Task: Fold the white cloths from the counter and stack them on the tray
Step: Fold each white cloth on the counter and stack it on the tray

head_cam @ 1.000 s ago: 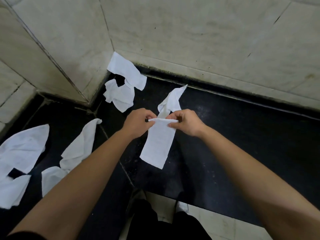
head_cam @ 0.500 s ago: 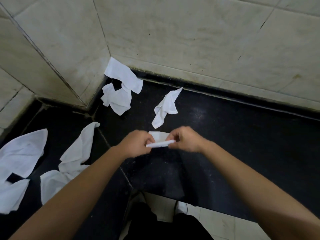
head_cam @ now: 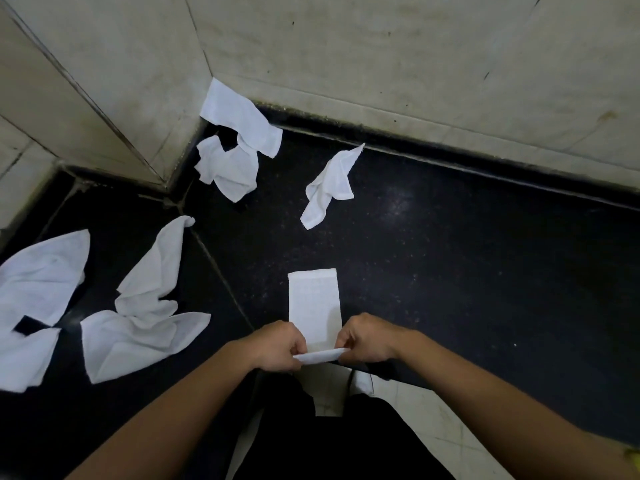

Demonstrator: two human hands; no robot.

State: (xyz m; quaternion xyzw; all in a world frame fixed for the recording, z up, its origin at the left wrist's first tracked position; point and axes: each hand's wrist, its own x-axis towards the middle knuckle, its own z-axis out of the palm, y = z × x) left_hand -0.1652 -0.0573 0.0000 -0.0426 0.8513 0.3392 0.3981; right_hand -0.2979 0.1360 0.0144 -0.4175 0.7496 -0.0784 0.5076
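Both hands pinch a folded white cloth at the bench's near edge.
Left hand and right hand grip the near end of the folded cloth, which lies flat on the black bench; crumpled cloths lie far left.

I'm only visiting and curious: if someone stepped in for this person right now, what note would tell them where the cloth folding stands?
Left hand and right hand: each pinches the near end of the cloth strip, which lies flat on the black counter.
Done: this cloth is folded narrow lengthwise.
Left: fold it shorter, then fold the crumpled cloths in the corner, mid-counter and at left.
No tray is in view, so nothing shows as stacked.
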